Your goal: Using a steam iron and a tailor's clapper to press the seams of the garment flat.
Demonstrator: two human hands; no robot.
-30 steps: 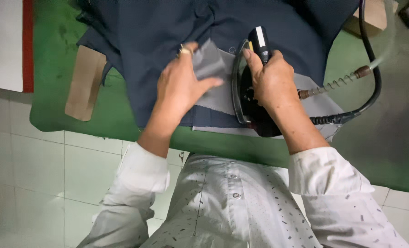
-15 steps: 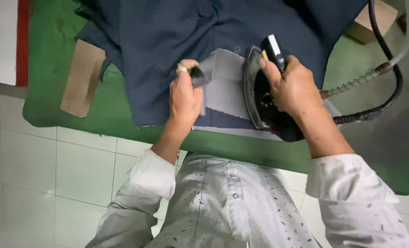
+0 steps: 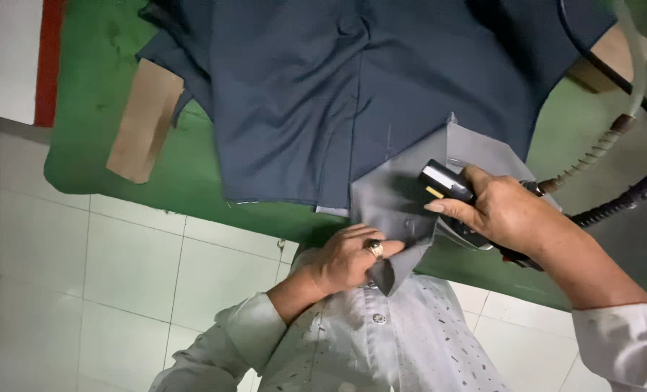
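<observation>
Grey fabric flap [image 3: 392,199]: left hand [image 3: 349,258] pinches corner, right hand [image 3: 508,214] fist-gripped on steam iron [image 3: 454,185].

Dark blue garment [image 3: 352,94] on a green desk [image 3: 105,94]

A grey inner flap [image 3: 396,196] shows; the iron [image 3: 447,185] is black, its hose [image 3: 628,189] black; the board [image 3: 143,120] is tan, floor tiles [image 3: 120,276] white, shirt [image 3: 396,341] pale and speckled.
</observation>
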